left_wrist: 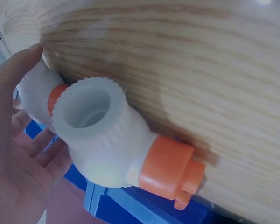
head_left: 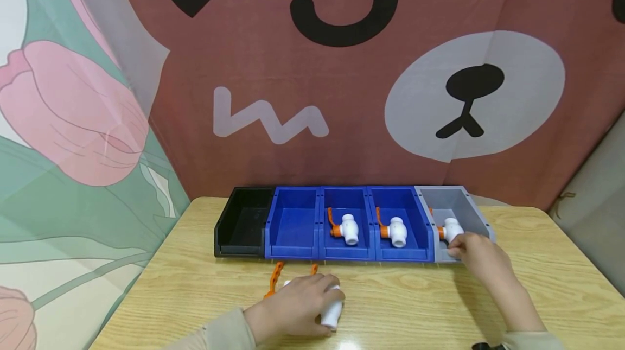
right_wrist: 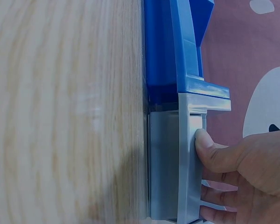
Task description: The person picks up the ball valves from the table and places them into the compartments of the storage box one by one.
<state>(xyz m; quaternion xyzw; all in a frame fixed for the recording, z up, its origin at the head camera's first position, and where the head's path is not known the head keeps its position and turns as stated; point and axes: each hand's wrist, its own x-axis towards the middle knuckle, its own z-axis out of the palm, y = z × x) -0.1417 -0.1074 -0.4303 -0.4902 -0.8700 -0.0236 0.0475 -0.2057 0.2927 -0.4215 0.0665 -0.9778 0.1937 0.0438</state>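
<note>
My left hand (head_left: 298, 304) grips a white ball valve (head_left: 331, 311) on the table, thumb on the near side and fingers across the far side. A second white ball valve (left_wrist: 102, 135) with an orange stem (left_wrist: 168, 168) lies beside that hand, mostly covered by it in the head view. My right hand (head_left: 480, 258) reaches over the front lip of the grey bin (head_left: 439, 255). Its curled fingers are at the lower end of a white ball valve (head_left: 451, 228) lying in there; the thumb (right_wrist: 210, 151) is at the lip, and the fingertips are partly hidden.
Left of the grey bin stand several bins in a row: a black bin (head_left: 239, 249) and blue bins (head_left: 293, 252). Two blue bins hold a ball valve (head_left: 349, 229) and another ball valve (head_left: 397, 232). Behind the wooden table (head_left: 390, 306) hangs a printed cloth (head_left: 351, 95).
</note>
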